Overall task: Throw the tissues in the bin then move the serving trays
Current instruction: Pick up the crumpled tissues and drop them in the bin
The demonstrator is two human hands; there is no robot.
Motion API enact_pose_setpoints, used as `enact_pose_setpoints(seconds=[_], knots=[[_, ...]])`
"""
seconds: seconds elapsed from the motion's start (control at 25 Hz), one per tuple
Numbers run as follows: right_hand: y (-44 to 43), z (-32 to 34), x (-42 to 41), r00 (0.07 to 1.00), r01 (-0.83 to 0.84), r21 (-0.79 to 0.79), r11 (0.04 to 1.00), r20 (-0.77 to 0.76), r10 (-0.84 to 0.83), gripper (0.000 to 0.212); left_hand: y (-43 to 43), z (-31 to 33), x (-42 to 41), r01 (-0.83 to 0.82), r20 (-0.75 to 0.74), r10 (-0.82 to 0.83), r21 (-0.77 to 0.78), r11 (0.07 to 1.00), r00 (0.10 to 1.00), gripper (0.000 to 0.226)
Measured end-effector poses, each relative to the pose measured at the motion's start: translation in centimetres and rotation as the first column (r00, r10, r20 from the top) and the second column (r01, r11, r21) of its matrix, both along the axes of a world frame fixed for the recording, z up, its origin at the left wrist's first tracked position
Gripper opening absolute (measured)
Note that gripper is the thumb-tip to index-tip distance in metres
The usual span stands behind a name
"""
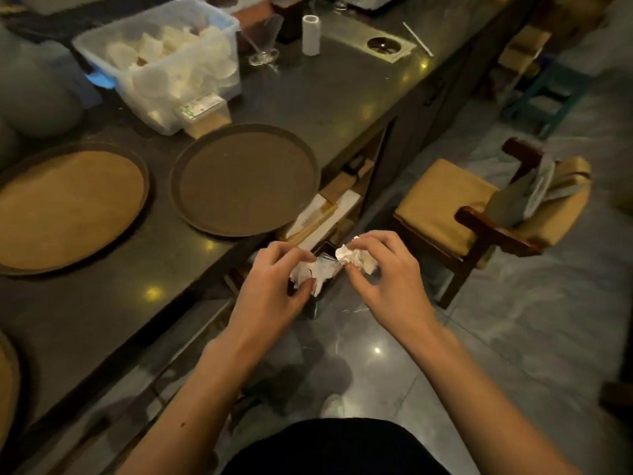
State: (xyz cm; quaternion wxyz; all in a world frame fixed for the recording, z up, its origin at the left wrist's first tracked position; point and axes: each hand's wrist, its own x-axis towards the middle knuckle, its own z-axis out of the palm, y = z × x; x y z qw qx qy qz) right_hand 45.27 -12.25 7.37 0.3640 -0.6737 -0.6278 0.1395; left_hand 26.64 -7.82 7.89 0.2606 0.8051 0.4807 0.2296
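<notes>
Crumpled white tissues [329,267] are pinched between both hands just past the counter's near edge, above a small dark bin [323,250] that shows only partly under them. My left hand [274,279] grips the left wad and my right hand [383,269] grips the right wad [359,258]. On the dark counter lie two round serving trays: a dark brown tray [245,180] near the edge, overhanging it a little, and a cork-lined tray [65,207] to its left. A third tray's rim [8,385] shows at the far left bottom.
A clear plastic tub [161,60] of white tissues stands at the counter's back, with a small box [202,108], a glass [265,46] and a paper roll [311,35] nearby. A cushioned wooden chair [479,207] stands on the tiled floor at the right. Boxes [329,207] fill the shelf under the counter.
</notes>
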Motion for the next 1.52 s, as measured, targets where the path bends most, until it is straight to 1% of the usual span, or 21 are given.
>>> enact_pose_setpoints(seconds=[0.2,0.48,0.68,0.8,0.92,1.04,1.24,1.4,1.52], knots=[[-2.0,0.5,4.1,0.993,0.113,0.011,0.994,-0.046,-0.112,0.026,-0.7,1.1,5.4,0.088,0.031,-0.088,0.012,0.996,0.996,0.033],[-2.5,-1.1,7.5,0.975,0.212,-0.038,0.977,-0.062,-0.214,0.027,1.0,0.4,8.2,0.124,0.051,-0.123,-0.025,0.992,0.991,0.036],[0.0,-1.4,8.5,0.964,0.26,-0.072,0.963,-0.032,-0.262,0.027,4.2,-0.1,9.7,0.136,0.096,-0.133,-0.033,0.99,0.987,0.044],[2.0,-1.4,8.6,0.952,0.303,-0.09,0.949,-0.018,-0.306,0.028,6.3,-0.4,10.0,0.182,0.111,-0.176,-0.049,0.982,0.978,0.047],[3.4,-2.0,8.4,0.947,0.32,-0.104,0.942,0.0,-0.322,0.029,8.2,-1.2,10.2,0.21,0.12,-0.199,-0.085,0.974,0.973,0.039],[4.1,-2.9,9.0,0.949,0.314,-0.133,0.94,0.019,-0.314,0.027,9.4,-2.3,10.5,0.179,0.12,-0.165,-0.112,0.978,0.979,0.032],[5.9,-4.7,11.6,0.96,0.275,-0.174,0.945,-0.008,-0.281,0.024,10.4,-3.8,12.1,0.098,0.082,-0.084,-0.193,0.976,0.993,0.033],[8.5,-7.2,15.1,0.983,0.163,-0.19,0.968,-0.055,-0.176,0.024,11.1,-5.6,14.9,0.012,0.025,-0.006,-0.22,0.975,1.0,0.038],[10.6,-9.6,18.7,0.992,0.04,-0.214,0.976,-0.112,-0.065,0.025,11.7,-7.2,17.9,-0.068,-0.03,0.063,-0.229,0.971,0.998,0.043]])
